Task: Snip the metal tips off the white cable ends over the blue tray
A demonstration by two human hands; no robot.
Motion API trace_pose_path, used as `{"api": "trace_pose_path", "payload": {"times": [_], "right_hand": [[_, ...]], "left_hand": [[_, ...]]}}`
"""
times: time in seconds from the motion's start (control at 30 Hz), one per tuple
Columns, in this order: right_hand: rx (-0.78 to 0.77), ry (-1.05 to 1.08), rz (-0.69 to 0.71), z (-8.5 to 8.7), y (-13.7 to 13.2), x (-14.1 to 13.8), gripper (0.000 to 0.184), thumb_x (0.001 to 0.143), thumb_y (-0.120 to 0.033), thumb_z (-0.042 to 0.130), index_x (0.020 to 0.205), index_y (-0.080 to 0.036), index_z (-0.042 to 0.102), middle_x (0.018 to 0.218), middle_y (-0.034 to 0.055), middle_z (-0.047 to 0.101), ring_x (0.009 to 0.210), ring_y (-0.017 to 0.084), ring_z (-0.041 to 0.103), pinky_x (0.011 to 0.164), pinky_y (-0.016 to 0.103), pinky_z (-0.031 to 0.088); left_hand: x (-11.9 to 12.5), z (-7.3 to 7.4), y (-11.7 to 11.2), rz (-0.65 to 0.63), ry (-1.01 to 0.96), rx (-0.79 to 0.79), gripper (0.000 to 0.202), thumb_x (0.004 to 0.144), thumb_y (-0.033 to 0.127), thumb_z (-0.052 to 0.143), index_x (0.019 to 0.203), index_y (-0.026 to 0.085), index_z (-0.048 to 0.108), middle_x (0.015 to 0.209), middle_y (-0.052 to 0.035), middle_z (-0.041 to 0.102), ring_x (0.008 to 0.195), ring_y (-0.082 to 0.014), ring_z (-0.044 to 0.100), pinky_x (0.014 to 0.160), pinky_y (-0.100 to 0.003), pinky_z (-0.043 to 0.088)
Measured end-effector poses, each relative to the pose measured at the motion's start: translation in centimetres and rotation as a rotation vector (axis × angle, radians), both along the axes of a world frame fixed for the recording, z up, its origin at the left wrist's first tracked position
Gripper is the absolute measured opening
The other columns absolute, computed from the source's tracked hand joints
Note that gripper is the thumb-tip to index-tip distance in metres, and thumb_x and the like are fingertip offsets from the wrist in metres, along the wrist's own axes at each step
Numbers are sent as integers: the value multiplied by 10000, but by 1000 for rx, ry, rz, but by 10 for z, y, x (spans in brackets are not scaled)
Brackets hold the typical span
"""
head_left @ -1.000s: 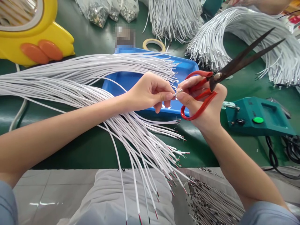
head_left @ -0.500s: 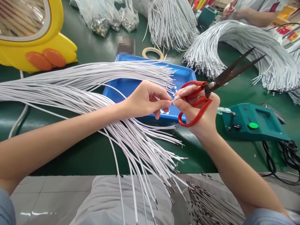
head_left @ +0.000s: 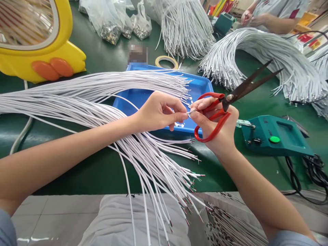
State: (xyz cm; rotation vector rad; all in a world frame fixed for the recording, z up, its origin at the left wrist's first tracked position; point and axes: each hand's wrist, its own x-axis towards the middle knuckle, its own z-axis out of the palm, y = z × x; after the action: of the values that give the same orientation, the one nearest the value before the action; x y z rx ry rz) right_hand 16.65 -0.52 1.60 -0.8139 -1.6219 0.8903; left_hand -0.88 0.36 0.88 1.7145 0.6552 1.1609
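My left hand (head_left: 164, 112) pinches the end of a white cable (head_left: 128, 99) above a blue tray (head_left: 205, 83). Thumb and forefinger of my right hand (head_left: 217, 119) meet the same cable end, where thin bare strands show between both hands. Red-handled scissors (head_left: 229, 98) hang on my right hand, fingers through the loops, dark blades parted and pointing up to the right. Under my left forearm lies a bundle of white cables (head_left: 143, 157), whose stripped ends with small coloured wires reach over the table edge. A second cable bundle (head_left: 159, 80) rests across the tray.
A teal machine (head_left: 276, 135) with a green button stands at the right. Behind are a tape roll (head_left: 166, 62), bags of metal parts (head_left: 141, 25) and large cable coils (head_left: 279, 51). A yellow duck-shaped fan (head_left: 58, 37) sits at the left. Another person's hands (head_left: 253, 18) work at the far right.
Both hands stay at the cable end, with a little more strand showing between the fingertips. The scissors have shifted slightly left and down. The whole view has moved a little.
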Motion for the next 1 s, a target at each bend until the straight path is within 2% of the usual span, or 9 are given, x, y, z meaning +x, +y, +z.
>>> {"api": "trace_pose_path", "payload": {"times": [0.13, 0.33, 0.47, 0.6, 0.8, 0.9, 1.0], "right_hand": [[8, -26, -9, 1, -1, 0, 126, 727, -245, 723, 745, -240, 598, 747, -8, 592, 729, 144, 562, 626, 315, 475], [-22, -26, 10, 2, -1, 0, 118, 709, -214, 725, 745, -237, 616, 731, -13, 585, 722, 142, 566, 613, 301, 478], [-15, 3, 12, -1, 2, 1, 57, 761, -201, 666, 783, -240, 632, 760, -7, 610, 684, 132, 570, 598, 297, 479], [7, -19, -11, -1, 2, 1, 14, 805, -238, 628, 806, -250, 622, 795, -5, 630, 708, 139, 589, 638, 317, 498], [53, -54, -35, 0, 1, -1, 110, 741, -259, 713, 753, -240, 606, 761, -14, 609, 744, 139, 586, 647, 307, 490], [57, -55, -41, 1, 1, -2, 151, 722, -281, 737, 735, -234, 594, 744, -15, 604, 714, 131, 571, 635, 303, 479], [64, -81, -67, 1, 1, -3, 182, 709, -297, 749, 719, -231, 579, 730, -13, 599, 692, 133, 561, 615, 303, 473]], "left_hand": [[0, -1, 0, 25, -23, 23, 246, 688, 327, 764, 708, 100, 672, 632, -25, 660, 457, -53, 572, 437, -139, 521], [2, -1, 1, -12, -53, 22, 186, 726, 270, 734, 718, 100, 660, 626, -6, 625, 470, -52, 561, 457, -153, 536], [3, 0, 2, -13, -88, -1, 168, 774, 241, 681, 701, 94, 645, 614, -5, 610, 445, -53, 560, 430, -153, 520], [3, 0, 2, 13, -100, -4, 183, 729, 260, 729, 696, 99, 648, 615, 1, 604, 455, -52, 557, 428, -151, 514], [4, -3, 4, 42, -90, 26, 222, 721, 322, 735, 715, 115, 656, 639, -6, 618, 500, -63, 565, 493, -183, 523], [3, -3, 5, 81, -10, 89, 212, 741, 329, 715, 704, 126, 665, 671, -29, 641, 577, -74, 573, 519, -180, 482], [2, -3, 7, 150, 40, 185, 179, 704, 294, 750, 666, 136, 675, 619, -19, 639, 558, -62, 516, 506, -182, 412]]}}
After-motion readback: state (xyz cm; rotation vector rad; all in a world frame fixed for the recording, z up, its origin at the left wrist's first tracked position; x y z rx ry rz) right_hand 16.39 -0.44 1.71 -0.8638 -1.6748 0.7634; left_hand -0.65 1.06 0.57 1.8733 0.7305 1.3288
